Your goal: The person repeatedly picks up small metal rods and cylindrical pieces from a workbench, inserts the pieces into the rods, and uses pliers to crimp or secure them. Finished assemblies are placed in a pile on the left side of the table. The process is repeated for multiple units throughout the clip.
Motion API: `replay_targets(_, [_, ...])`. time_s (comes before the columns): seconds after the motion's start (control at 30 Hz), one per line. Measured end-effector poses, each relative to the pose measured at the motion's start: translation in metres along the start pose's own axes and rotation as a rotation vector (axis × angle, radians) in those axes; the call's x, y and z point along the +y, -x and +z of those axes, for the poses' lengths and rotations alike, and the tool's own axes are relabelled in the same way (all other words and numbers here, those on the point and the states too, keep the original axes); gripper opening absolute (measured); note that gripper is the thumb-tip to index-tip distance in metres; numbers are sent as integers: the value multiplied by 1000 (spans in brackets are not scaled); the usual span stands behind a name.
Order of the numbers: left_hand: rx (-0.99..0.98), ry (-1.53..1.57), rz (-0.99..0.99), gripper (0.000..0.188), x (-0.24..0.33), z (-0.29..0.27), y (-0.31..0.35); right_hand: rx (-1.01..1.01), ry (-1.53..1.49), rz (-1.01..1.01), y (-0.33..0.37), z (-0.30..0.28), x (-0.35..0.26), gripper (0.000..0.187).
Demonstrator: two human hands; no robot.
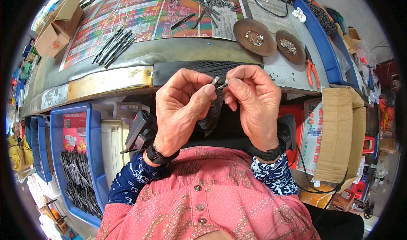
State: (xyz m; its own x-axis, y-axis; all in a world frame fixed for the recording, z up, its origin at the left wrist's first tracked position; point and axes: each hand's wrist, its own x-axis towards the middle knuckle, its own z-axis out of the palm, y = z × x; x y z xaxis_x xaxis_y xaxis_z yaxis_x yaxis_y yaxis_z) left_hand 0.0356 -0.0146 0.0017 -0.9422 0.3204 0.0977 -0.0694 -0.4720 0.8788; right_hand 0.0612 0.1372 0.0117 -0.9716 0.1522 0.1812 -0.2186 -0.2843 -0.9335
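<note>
Over the near edge of the bench, both of my hands meet fingertip to fingertip. My left hand [180, 106] is closed, with a small silvery metal piece [216, 81] pinched between thumb and forefinger. My right hand [260, 104] is closed too, pinching a thin dark pin-like piece [222, 86] that reaches toward the silvery one. Whether the two pieces touch, I cannot tell. Below the fingers hangs a dark textured strip [210, 115], partly hidden by the left hand. Two brown shallow dishes [243, 30] with small metal parts stand beyond my right hand.
Slim black parts [112, 47] lie on printed sheets at the back left, with more farther off. Orange-handled pliers [313, 72] rest at the right, near a blue tray [328, 49]. A blue crate [94, 155] of black parts stands lower left; a cardboard box [337, 134] is at right.
</note>
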Motion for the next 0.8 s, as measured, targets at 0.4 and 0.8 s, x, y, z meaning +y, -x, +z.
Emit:
replay_targets(0.4, [-3,-31,9,9,0,-3,8,-9,68,-79,-4,6,-8,10])
replay_targets(0.8, [14,-110,27,8,-2,-4,8,-27,117,-31,-6,3,-7,13])
